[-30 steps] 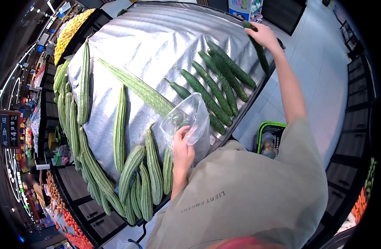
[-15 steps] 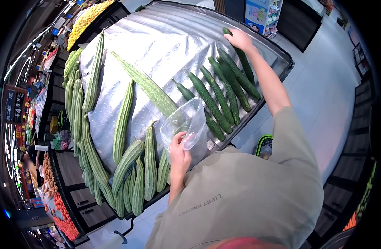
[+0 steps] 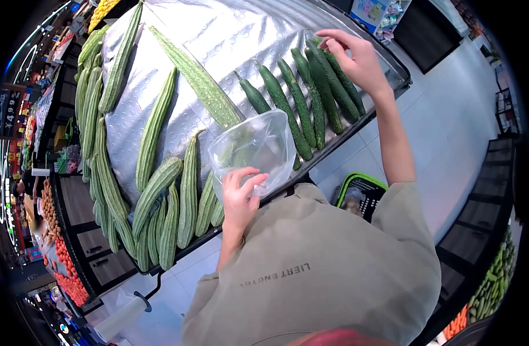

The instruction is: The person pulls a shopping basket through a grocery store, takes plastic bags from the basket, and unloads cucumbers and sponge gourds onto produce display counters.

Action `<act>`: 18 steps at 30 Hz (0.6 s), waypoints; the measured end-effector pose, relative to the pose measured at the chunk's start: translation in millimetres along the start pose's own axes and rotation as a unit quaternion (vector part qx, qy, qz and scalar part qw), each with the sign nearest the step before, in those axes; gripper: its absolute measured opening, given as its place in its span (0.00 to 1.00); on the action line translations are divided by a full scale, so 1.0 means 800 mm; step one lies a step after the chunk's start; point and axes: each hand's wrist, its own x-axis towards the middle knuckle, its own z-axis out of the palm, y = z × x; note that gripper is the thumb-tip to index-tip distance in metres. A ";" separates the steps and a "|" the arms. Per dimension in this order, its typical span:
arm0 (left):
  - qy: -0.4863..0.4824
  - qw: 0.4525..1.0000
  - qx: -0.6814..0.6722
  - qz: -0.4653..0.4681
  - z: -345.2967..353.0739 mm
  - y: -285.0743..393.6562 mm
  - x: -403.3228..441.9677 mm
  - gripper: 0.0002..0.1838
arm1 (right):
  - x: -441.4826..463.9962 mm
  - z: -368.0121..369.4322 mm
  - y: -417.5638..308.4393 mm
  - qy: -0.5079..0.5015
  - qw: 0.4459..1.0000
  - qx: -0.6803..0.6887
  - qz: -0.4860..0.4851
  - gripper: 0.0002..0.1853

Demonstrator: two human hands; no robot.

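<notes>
My left hand (image 3: 239,193) grips a clear plastic bag (image 3: 264,153) with its mouth spread wide. My right hand (image 3: 359,66), half open with nothing gripped, hangs by the far ends of 7 cucumbers (image 3: 323,86) on the silver-covered table (image 3: 241,34); I can't tell whether it touches them.

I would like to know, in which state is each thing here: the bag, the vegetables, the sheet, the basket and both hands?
Plastic bag: mouth open
Left hand: closed on the plastic bag
Cucumbers: lying in a row, side by side
Right hand: fingers parted, near the cucumbers' far tips; contact unclear
Ridged gourds: lying, some piled, others apart
Silver sheet: spread out, wrinkled
Basket: upright, open-topped, contents unclear
</notes>
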 end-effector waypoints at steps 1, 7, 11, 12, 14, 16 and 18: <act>-0.010 1.000 -0.005 0.000 0.002 0.000 -0.001 0.18 | -0.008 -0.012 -0.047 0.008 0.996 0.040 -0.078 0.13; -0.037 0.998 -0.049 0.034 -0.002 0.013 -0.002 0.16 | -0.102 -0.071 -0.250 -0.049 0.982 0.089 -0.157 0.08; -0.058 0.995 -0.065 0.048 -0.009 0.015 -0.015 0.12 | -0.127 -0.050 -0.303 0.044 0.964 0.071 -0.251 0.11; -0.064 0.994 -0.072 0.055 -0.011 0.014 -0.019 0.12 | -0.134 -0.046 -0.317 0.056 0.969 0.069 -0.232 0.11; -0.078 0.989 -0.104 0.069 -0.017 0.012 -0.029 0.12 | -0.153 -0.035 -0.347 0.077 0.977 0.070 -0.188 0.12; -0.089 0.986 -0.114 0.078 -0.027 0.013 -0.037 0.12 | -0.171 -0.025 -0.377 0.102 0.982 0.069 -0.144 0.13; -0.094 0.984 -0.119 0.091 -0.037 0.012 -0.044 0.11 | -0.192 -0.007 -0.388 0.124 0.984 0.057 -0.117 0.13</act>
